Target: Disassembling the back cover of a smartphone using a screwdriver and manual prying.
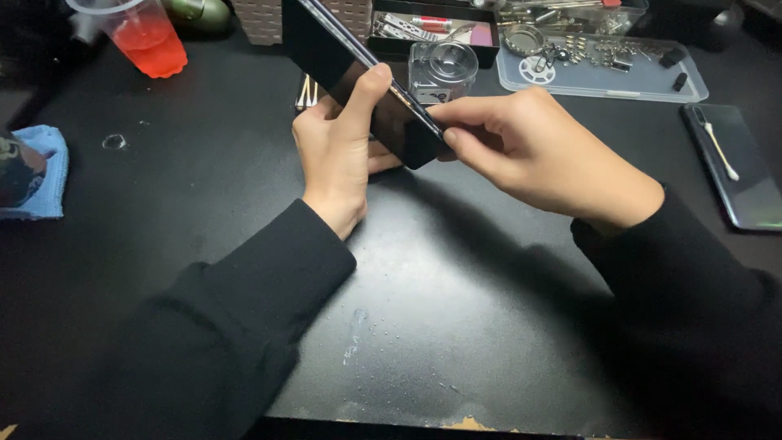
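Observation:
A dark, flat tablet-like device [342, 57] stands tilted on its lower corner on the black table [456, 310]. My left hand [338, 151] grips it from the left, thumb laid along its thin edge. My right hand [538, 151] pinches the same edge near the lower corner with fingertips. Both arms wear black sleeves.
A plastic cup of red drink [147, 37] stands at the back left, a blue cloth [41, 171] at the left edge. A clear tray of small metal parts [603, 65] and a clear jar [444, 69] sit behind. A dark phone with a cotton swab [733, 167] lies right.

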